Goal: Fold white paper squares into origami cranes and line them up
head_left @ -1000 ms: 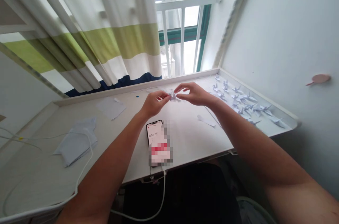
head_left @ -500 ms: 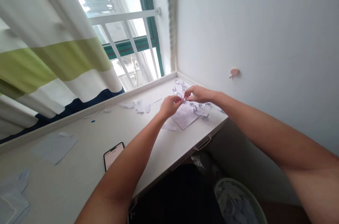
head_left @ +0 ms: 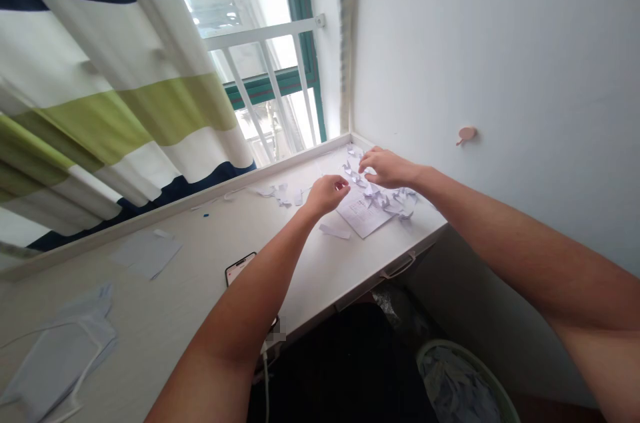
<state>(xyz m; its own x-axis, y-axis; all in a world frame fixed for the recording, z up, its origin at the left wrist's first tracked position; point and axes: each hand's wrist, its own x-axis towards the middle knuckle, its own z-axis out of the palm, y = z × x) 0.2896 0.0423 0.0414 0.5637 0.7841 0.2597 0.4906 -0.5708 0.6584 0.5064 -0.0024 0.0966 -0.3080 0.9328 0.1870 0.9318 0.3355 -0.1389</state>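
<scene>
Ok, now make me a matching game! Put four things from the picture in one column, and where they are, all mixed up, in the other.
1. small folded white paper shapes
2. black-edged rectangular phone
3. small round pink piece
4. round bin with a pale green rim

A. on the white wall
B. partly hidden by the left forearm
C. near the right hand
D. lower than the white desktop

Pairs: 1-C, 2-B, 3-A, 4-D

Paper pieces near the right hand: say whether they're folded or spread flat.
Folded: the paper pieces near the right hand show creased, pointed shapes with parts standing up, unlike the flat printed sheet.
</scene>
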